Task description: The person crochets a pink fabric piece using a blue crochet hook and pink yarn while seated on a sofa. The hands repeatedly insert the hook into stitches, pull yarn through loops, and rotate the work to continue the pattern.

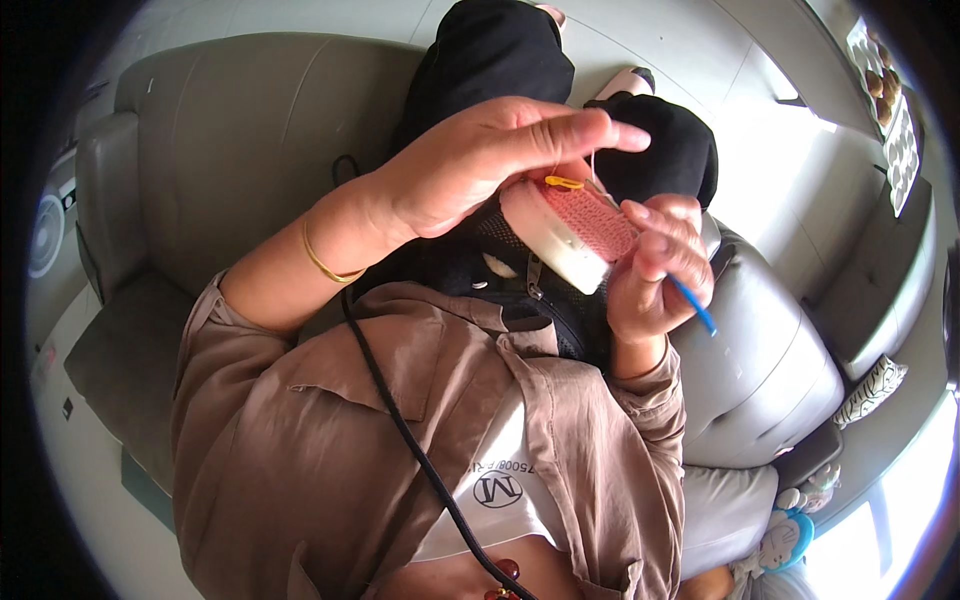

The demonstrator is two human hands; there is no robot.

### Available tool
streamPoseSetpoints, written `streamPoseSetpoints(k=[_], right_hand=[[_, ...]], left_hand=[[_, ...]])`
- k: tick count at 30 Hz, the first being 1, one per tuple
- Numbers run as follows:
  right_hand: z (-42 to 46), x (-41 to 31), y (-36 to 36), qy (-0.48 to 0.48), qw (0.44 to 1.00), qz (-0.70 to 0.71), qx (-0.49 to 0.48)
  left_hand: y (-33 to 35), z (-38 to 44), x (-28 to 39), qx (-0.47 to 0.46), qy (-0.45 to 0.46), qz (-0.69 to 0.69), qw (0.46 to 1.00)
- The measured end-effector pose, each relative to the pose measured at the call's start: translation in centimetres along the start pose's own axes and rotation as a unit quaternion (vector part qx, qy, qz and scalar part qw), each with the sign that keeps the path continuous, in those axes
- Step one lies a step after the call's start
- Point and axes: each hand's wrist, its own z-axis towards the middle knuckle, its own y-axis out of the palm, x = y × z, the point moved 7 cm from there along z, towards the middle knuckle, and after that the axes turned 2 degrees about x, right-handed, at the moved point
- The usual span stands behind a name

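My left hand (480, 157) holds a small crocheted piece with a salmon-pink side (592, 221) and a white band (551, 244) along its lower edge. A yellow stitch marker (564, 182) is clipped at the top of the pink part. Between finger and thumb, my right hand (660, 274) grips a crochet hook (691, 304), its blue handle pointing down and right. The hook's thin metal shaft reaches the upper edge of the pink stitches; its tip cannot be made out. A thin strand of yarn (592, 164) runs up from the work to my left fingers.
Below the work, a black mesh bag with a zipper (534, 281) lies in my lap. A black cord (390, 397) crosses my shirt. Grey sofa seats (247, 135) flank my legs, with plush toys (784, 540) at lower right. Egg-tray-like holders (902, 157) stand at upper right.
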Motion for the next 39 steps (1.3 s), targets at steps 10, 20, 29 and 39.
streamPoseSetpoints(k=[10,20,29,39], right_hand=[[-1.2,1.0,-0.8,0.126,0.985,0.109,0.049],[0.2,-1.4,-0.6,0.037,0.999,0.011,-0.037],[-0.8,0.0,-1.1,0.285,0.939,0.162,0.103],[-0.5,0.7,-0.9,0.375,0.887,0.256,0.085]], left_hand=[[0.7,-1.0,1.3,0.033,-0.026,0.055,0.998],[1.2,-1.2,1.1,0.052,-0.041,0.046,0.997],[1.2,-0.6,0.8,0.025,-0.006,0.030,0.999],[1.8,-0.5,0.9,0.008,-0.032,0.043,0.999]])
